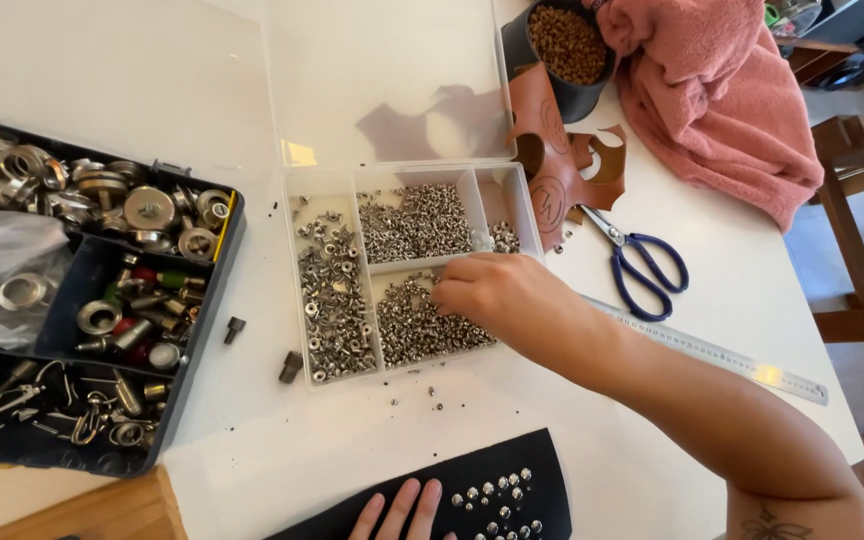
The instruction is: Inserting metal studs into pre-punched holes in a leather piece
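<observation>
partly cropped left hand (400, 513) below.

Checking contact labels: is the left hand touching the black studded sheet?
Touching. The head view shows the left hand's fingers lying flat on the black studded sheet, with no gap.

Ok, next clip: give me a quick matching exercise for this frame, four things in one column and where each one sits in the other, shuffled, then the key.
Things:
1. scissors
2. right hand
3. left hand
4. pink cloth

Places:
A. flat on the black studded strip at the near edge
B. far right of the table, beside the dark cup of brown pieces
C. just beyond the steel ruler, right of the clear box
D. over a compartment of small silver studs in the clear box

Pairs: 1-C, 2-D, 3-A, 4-B
</observation>
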